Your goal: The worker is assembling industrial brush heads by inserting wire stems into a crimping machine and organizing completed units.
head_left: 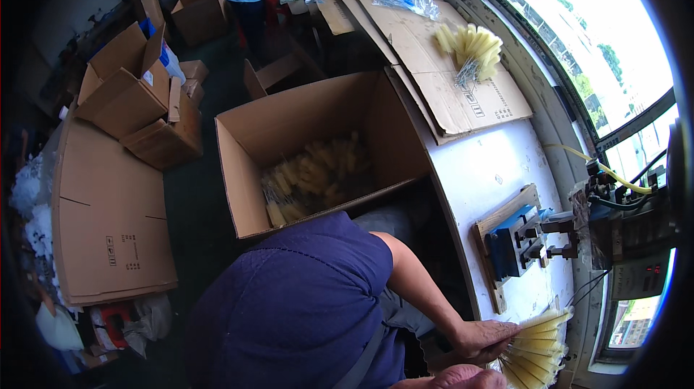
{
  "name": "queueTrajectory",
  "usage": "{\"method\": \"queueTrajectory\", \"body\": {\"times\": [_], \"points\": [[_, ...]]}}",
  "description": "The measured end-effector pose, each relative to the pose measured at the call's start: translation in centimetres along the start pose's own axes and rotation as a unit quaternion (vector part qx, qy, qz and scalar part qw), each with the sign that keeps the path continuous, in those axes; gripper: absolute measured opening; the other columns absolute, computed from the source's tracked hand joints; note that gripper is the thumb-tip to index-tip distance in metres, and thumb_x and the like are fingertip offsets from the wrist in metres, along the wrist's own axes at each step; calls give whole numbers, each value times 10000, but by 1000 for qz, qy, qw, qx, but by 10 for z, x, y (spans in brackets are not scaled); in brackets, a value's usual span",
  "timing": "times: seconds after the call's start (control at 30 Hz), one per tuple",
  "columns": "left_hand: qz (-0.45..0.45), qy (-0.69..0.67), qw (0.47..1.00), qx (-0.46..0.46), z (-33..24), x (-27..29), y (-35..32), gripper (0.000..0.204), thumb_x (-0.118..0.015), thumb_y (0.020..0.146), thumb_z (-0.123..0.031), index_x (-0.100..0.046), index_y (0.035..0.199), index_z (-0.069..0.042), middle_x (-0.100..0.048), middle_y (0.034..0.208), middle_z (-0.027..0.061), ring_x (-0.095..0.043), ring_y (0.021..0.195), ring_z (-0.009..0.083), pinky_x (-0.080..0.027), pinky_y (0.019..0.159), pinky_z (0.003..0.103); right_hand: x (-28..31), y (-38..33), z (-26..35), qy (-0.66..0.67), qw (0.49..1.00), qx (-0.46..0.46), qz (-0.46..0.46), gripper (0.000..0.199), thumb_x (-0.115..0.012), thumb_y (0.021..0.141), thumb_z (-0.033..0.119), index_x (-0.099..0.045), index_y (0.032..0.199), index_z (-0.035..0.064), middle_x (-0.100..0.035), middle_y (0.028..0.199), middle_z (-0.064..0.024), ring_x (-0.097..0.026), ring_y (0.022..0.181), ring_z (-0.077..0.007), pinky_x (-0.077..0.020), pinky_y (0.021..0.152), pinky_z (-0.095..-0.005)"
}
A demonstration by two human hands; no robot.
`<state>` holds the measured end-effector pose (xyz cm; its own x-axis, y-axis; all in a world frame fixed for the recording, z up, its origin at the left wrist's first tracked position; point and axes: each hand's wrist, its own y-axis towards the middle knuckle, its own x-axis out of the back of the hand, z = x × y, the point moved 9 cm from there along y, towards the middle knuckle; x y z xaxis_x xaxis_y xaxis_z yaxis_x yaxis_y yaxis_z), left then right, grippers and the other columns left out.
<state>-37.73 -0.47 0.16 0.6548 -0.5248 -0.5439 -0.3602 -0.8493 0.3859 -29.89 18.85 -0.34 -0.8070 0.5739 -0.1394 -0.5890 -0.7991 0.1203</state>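
While both hands [481,349] grip one fanned bunch of thin yellow plastic tubes [536,349], many more wait in the big brown cardboard box [249,172] left.

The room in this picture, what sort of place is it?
Probably a small factory or assembly workshop. An open cardboard box holds many yellow parts, a small machine stands at the white bench, and both hands hold a bundle of yellow parts.

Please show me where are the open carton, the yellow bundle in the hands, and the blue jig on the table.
Open carton [254,194]: head view, on its left outer wall.
Yellow bundle [538,351]: head view, middle of the fanned yellow pieces.
Blue jig [506,248]: head view, on its blue block.
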Motion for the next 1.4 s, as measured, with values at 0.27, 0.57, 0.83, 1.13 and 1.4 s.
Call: {"method": "queueTrajectory", "body": {"times": [0.27,0.57,0.83,1.13,1.4], "points": [[253,88,964,2,-72,-18,-38,1117,-665,702,-299,-9,1558,-10,-195,1544,243,-242,1424,380,-199,1195,417,100,172,3,8,1000,17,3,718,-593,932,378,-356,1453,-56,-537,1306,-223,-556,1151,-296,-444,1006,-417],[201,-167,962,76,-122,50,-56,824,-680,878,-321,-275,1530,-22,-373,1505,140,-356,1391,240,-264,1166,356,-58,114,20,28,999,30,-18,715,-615,922,344,-350,1457,-48,-541,1298,-216,-558,1142,-285,-455,992,-410],[-55,-157,980,108,-189,240,-57,856,-465,904,-705,-412,1432,-33,-510,1395,114,-443,1326,237,-313,1122,403,-106,94,-104,-155,928,82,329,505,-740,765,181,-526,1180,-12,-594,820,-70,-580,680,-148,-485,595,-283],[-25,144,981,130,-251,283,-60,727,-473,958,-600,-471,1426,-43,-477,1460,142,-398,1379,252,-279,1145,395,-173,39,-125,-97,847,-112,510,470,-803,678,103,-627,1104,11,-675,926,-74,-643,786,-158,-526,709,-315],[-19,445,877,179,-239,336,-57,641,-510,983,-529,-559,1346,-4,-538,1399,158,-501,1294,241,-353,1109,335,-178,22,-118,-63,794,-176,579,573,-807,632,105,-636,1168,0,-679,1094,-73,-630,991,-202,-495,877,-337]]}}
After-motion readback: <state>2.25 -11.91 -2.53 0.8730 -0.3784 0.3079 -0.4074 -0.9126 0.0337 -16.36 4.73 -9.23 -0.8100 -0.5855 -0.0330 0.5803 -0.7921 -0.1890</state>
